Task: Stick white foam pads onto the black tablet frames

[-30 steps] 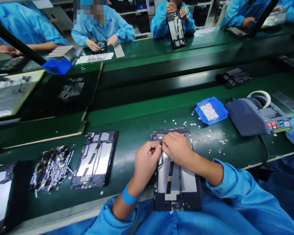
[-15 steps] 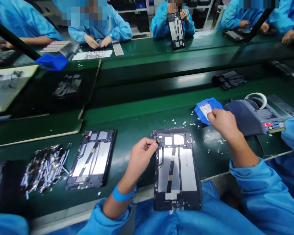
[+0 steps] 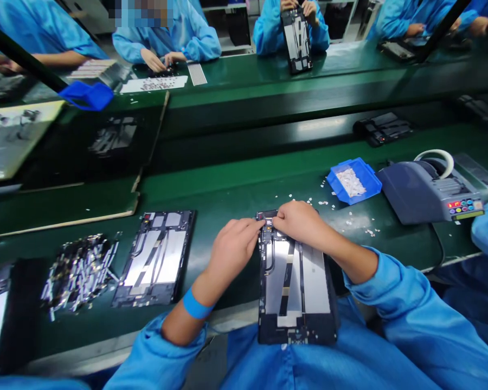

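Note:
An opened tablet frame (image 3: 296, 287) with silver plates and a flex cable lies in front of me, its near end over the table edge. My left hand (image 3: 233, 246) rests its fingertips on the frame's upper left corner. My right hand (image 3: 299, 222) covers the frame's top edge, fingers pinched together there; whether a small part is between them is hidden. A blue bin (image 3: 353, 181) of small white pieces stands to the right, apart from both hands.
A second tablet frame (image 3: 156, 257) and a heap of shiny strips (image 3: 79, 271) lie to the left. A grey tape dispenser (image 3: 425, 189) stands at the right. White bits litter the green belt (image 3: 236, 189). Other people in blue coats work across the line.
My right hand came back from the blue bin to the top edge of the tablet frame. My left hand stayed at the upper left corner.

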The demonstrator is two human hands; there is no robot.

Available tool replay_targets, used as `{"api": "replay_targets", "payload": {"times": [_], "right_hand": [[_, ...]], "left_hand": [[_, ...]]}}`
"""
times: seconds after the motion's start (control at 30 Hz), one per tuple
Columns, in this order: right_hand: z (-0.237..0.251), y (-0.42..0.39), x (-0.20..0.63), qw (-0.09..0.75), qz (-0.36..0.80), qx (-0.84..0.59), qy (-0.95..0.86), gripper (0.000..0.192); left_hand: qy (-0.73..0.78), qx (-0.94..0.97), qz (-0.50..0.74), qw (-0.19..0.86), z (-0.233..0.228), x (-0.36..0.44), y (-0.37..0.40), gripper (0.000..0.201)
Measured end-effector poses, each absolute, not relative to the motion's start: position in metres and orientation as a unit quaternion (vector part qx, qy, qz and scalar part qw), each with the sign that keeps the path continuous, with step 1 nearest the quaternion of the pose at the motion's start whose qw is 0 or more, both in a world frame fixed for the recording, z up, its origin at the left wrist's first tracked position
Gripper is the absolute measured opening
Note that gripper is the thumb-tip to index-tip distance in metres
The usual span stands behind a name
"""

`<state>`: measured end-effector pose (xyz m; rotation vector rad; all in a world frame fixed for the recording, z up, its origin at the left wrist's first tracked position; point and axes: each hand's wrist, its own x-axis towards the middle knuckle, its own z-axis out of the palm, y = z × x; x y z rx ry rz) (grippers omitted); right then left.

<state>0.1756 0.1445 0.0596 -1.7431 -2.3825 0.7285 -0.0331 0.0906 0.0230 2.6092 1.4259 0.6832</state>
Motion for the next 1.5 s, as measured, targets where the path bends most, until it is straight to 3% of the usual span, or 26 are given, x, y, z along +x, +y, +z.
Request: {"api": "replay_targets", "payload": {"times": [0.7, 0.97, 1.13, 1.5], "right_hand": [[0.056, 0.141, 0.179, 0.041, 0.217, -0.558, -0.8, 0.025], [0.05, 0.132, 0.191, 0.123, 0.241, -0.542, -0.796, 0.019], [0.03, 0.123, 0.202, 0.197, 0.209, -0.453, -0.844, 0.025], [0.029, 0.108, 0.206, 0.076, 0.046, -0.361, -0.928, 0.039]], "left_hand": [[0.425, 0.904, 0.05, -0.005, 0.041, -0.029, 0.099, 0.037], [0.431, 0.874, 0.179, 0.133, 0.028, -0.047, 0.107, 0.041], [0.456, 0.847, 0.23, 0.144, 0.031, -0.046, 0.108, 0.036], [0.437, 0.875, 0.188, 0.096, 0.037, -0.04, 0.107, 0.032]]}}
